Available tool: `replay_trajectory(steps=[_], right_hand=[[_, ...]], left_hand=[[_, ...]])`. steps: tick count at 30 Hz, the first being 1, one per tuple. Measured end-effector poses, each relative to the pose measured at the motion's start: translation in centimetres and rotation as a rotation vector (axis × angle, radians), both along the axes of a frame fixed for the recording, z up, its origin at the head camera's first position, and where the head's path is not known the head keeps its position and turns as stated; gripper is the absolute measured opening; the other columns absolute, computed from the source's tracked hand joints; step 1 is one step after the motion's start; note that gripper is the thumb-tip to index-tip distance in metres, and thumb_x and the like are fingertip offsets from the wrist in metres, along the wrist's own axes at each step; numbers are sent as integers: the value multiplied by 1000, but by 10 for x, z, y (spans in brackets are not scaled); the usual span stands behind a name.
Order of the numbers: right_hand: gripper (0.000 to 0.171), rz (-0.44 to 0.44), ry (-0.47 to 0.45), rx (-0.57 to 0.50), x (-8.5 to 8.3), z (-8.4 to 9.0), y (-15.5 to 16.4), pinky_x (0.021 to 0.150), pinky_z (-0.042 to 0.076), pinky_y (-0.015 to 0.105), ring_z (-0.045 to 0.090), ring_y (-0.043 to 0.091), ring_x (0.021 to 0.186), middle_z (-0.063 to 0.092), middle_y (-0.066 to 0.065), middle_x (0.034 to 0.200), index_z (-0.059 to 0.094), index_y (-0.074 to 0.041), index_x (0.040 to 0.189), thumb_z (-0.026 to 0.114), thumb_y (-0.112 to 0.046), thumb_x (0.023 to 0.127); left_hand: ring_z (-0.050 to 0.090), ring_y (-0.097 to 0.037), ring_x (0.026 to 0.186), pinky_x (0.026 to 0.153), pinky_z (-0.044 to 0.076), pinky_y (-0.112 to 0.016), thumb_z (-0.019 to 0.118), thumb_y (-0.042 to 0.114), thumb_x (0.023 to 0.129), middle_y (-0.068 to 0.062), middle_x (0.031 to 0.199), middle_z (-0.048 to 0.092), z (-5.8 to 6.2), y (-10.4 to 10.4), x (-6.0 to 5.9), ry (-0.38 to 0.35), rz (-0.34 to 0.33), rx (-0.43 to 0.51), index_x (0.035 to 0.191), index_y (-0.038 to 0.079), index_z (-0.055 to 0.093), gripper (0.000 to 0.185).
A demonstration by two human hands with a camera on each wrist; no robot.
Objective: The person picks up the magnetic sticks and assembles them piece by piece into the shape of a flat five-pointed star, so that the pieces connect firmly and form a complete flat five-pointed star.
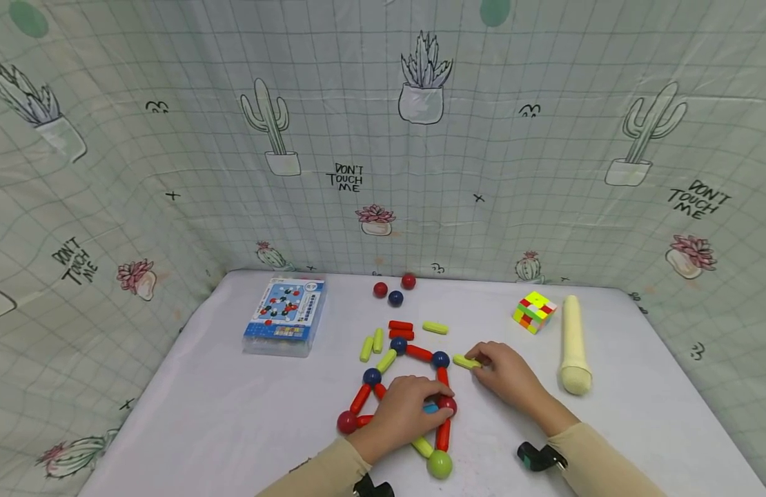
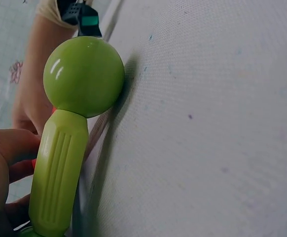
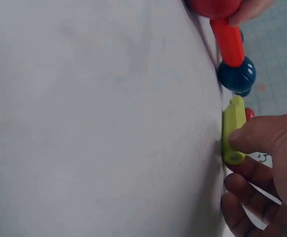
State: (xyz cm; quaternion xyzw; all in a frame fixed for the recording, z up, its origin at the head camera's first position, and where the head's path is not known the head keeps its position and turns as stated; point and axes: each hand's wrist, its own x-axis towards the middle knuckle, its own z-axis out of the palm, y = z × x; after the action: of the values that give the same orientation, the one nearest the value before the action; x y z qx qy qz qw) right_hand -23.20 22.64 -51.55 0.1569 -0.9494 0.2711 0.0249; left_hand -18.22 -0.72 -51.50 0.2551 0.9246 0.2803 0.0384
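Observation:
A model of coloured balls and rods lies on the table. My left hand [image 1: 403,417] reaches over its middle and pinches a red ball [image 1: 448,404] on its right side between thumb and fingers. Red rods join that ball to a dark blue ball [image 1: 441,359] above and a green ball [image 1: 440,464] below. Part of the model, including a blue piece [image 1: 430,408], is covered by the left hand. To the right, my right hand [image 1: 510,376] pinches a yellow-green rod [image 3: 234,131] by one end; its other end points toward the dark blue ball.
Loose yellow-green rods [image 1: 435,328] and red rods [image 1: 401,325] lie behind the model. Farther back are two red balls [image 1: 408,281] and a blue ball [image 1: 395,298]. A boxed kit [image 1: 286,316] lies at left; a puzzle cube [image 1: 535,312] and a pale yellow club-shaped object [image 1: 573,345] are at right.

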Motion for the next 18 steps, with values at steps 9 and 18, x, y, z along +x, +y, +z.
replay_trajectory(steps=[9, 18], right_hand=[[22, -8, -72, -16, 35, 4, 11, 86, 53, 41, 60, 11, 95, 67, -13, 97, 73, -24, 101, 78, -8, 87], [25, 6, -64, 11, 53, 6, 15, 86, 53, 38, 59, 9, 95, 65, -16, 100, 71, -26, 103, 78, -8, 87]], left_hand=[[52, 1, 83, 92, 46, -35, 77, 41, 91, 22, 90, 64, 0, 0, 0, -26, 28, 16, 115, 32, 73, 26], [52, 2, 82, 93, 45, -35, 77, 41, 91, 22, 90, 64, -1, 1, 0, -22, 23, 24, 113, 32, 74, 25]])
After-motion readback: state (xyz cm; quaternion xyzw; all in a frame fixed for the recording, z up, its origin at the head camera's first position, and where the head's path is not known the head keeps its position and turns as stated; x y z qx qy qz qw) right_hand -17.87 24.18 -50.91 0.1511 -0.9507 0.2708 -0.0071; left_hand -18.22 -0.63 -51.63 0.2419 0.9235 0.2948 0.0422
